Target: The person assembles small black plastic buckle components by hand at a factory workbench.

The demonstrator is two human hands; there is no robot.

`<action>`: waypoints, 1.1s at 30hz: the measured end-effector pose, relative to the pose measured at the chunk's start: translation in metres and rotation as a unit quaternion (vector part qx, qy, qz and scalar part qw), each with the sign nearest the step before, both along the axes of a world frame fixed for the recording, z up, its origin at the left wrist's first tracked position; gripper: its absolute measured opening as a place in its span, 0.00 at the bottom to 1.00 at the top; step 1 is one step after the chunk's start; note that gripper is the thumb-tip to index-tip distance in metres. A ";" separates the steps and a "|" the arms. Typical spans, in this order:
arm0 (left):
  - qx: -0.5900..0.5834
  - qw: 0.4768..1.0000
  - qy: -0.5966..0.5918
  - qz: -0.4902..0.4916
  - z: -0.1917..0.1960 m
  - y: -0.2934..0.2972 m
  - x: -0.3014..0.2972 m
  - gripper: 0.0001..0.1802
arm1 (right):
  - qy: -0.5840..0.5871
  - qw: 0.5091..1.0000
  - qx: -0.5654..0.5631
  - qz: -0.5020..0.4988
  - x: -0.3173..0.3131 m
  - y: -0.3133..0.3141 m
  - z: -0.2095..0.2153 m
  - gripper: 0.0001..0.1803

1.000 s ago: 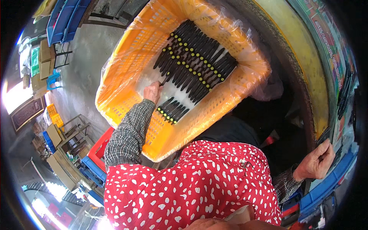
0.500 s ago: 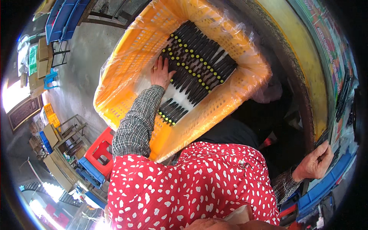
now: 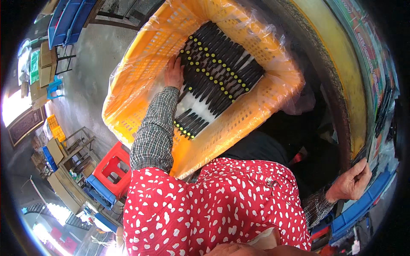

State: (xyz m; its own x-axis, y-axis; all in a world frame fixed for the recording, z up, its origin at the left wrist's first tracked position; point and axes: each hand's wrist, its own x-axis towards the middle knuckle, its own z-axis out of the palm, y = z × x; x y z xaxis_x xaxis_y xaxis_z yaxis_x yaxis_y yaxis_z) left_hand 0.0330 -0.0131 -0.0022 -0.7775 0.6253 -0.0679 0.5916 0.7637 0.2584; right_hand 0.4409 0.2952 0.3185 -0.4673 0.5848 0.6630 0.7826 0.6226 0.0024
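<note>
An orange perforated crate (image 3: 136, 81) lined with clear plastic stands in front of me. Inside lie several rows of slim black pen-like sticks (image 3: 213, 64) with yellow-green round ends. A smaller row of these sticks (image 3: 191, 123) lies nearer to me, past a strip of white lining. My left hand (image 3: 174, 74) is in the crate at the left end of the rows, fingers stretched out against the sticks, its thumb side by their ends. At the far right, my right hand (image 3: 352, 181) is closed at the table edge, fingers curled; whatever they hold is hidden.
A worktable with a yellow edge (image 3: 356, 85) curves along the right, with black items and plastic on it and a blue tray (image 3: 363, 209) near my right hand. On the left are a red stool (image 3: 112, 168), blue trays (image 3: 70, 23), cardboard and wooden racks.
My left hand has shifted slightly left and up along the end of the rows, its thumb drawn in closer to the fingers. My right hand stays in place.
</note>
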 end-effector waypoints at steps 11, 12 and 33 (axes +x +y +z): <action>-0.101 0.989 0.106 -0.011 -0.003 0.003 -0.015 0.24 | -0.004 1.000 -0.002 -0.010 0.000 -0.002 0.001 0.05; -0.100 0.989 0.106 -0.018 -0.003 0.003 -0.015 0.24 | -0.003 1.000 -0.002 -0.012 0.000 -0.002 0.000 0.05; -0.256 0.965 0.006 -0.059 0.018 -0.002 0.048 0.46 | -0.003 1.000 0.006 0.003 0.000 0.001 -0.003 0.05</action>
State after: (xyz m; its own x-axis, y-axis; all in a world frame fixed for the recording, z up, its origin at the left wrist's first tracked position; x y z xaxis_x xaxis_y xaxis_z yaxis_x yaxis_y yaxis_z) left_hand 0.0812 -0.0154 0.0157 -0.7055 0.5969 -0.3821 0.6831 0.7162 -0.1425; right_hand 0.4412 0.2966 0.3153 -0.4745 0.5746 0.6668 0.7787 0.6273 0.0136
